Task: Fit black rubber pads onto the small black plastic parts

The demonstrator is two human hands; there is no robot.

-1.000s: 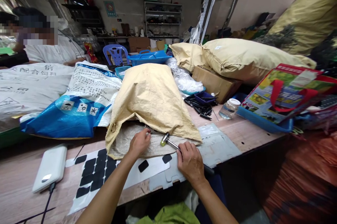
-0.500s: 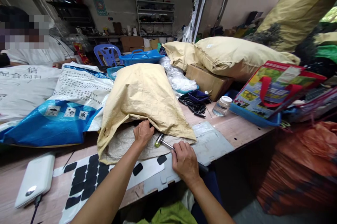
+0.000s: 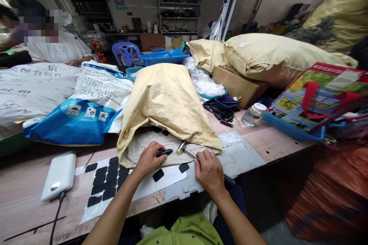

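My left hand (image 3: 150, 157) grips a short black pen-like piece (image 3: 164, 153) just in front of the sack's mouth. The cream-coloured woven sack (image 3: 165, 103) lies on the table with its mouth gaping towards me, and dark pieces show inside. My right hand (image 3: 209, 170) is closed around a small hammer (image 3: 188, 150) with a metal shaft, a yellowish face and a black grip end. The hammer's head rests at or just above the sack's lower lip; I cannot tell which. Below my left hand, a white sheet (image 3: 172, 178) bears black rounded patches.
A white power bank (image 3: 59, 176) with a cable lies at left. Blue-and-white feed bags (image 3: 71, 122) stand behind it. To the right are black pieces (image 3: 220, 111), a lidded clear jar (image 3: 254, 114) and a printed bag (image 3: 313, 97) in a blue tray. A person (image 3: 57, 51) sits at far left.
My left hand has come out of the sack's mouth, towards me, with a black pen-like piece in it. My right hand still holds the hammer. The view has shifted slightly.
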